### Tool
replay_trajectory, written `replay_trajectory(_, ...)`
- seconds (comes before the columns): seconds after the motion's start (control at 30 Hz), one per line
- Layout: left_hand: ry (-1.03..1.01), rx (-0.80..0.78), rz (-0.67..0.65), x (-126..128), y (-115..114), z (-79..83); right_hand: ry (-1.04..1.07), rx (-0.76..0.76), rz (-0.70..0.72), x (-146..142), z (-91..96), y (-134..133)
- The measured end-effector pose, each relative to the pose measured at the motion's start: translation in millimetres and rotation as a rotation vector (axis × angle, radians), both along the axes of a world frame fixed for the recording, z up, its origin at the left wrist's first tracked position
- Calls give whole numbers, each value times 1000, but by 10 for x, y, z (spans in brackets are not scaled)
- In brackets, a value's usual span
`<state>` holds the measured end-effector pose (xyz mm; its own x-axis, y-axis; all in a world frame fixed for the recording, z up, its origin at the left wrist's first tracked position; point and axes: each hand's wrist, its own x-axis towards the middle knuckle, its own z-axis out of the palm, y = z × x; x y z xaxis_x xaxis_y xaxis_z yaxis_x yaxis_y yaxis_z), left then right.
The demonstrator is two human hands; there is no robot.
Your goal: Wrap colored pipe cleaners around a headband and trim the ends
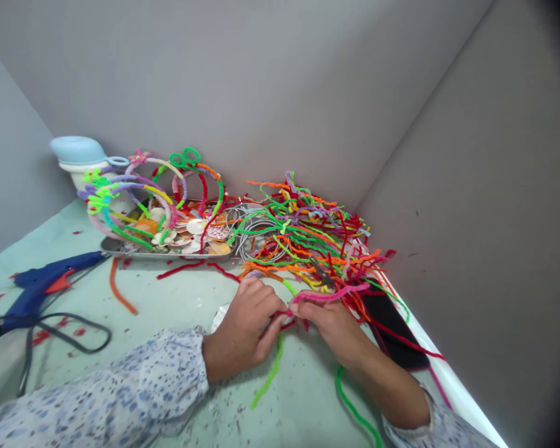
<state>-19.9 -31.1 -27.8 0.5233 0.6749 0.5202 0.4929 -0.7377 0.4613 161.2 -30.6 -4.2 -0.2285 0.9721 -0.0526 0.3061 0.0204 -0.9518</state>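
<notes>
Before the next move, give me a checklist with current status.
1. Left hand on the pink fuzzy stem: ok, pinched at the fingertips.
2. Right hand on the same stem: ok, also pinched.
3. Glue gun clear of both hands: ok, lying apart at left.
4. Glue gun cool: cannot tell.
5. Black slab uncovered: not ok, red stem crosses it.
6. Gray tool free of the stem pile: not ok, lies among it.

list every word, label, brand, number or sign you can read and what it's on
None can be read.
No lettering can be made out on the glue gun, the bottle or the flat black object.
The blue specks on the sleeve are a pattern, not writing.
</notes>
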Motion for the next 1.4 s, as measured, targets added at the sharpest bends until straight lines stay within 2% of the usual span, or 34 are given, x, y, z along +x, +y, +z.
replay_trajectory(0.3,25,59,-34,-1,3,-15,224,-174,24,38,-213,45)
replay_trajectory(0.53,61,71,-50,5,-8,-30,216,-200,56,29,-136,36)
replay_trajectory(0.7,32,62,-50,1,1,-29,246,-187,54,11,-158,34)
replay_trajectory(0.83,-76,12,66,-4,21,0,246,-18,-5,-23,-170,32)
replay_trajectory(1.0,-151,-25,132,-5,17,22,62,306,-167,-32,-223,14)
replay_trajectory(1.13,-181,-28,136,-6,14,25,-132,689,-133,-10,-308,-2)
replay_trajectory(1.2,-186,-28,130,-6,16,25,-195,821,-102,-1,-326,0)
replay_trajectory(1.4,-195,-31,116,2,27,20,-286,928,-85,15,-325,23)
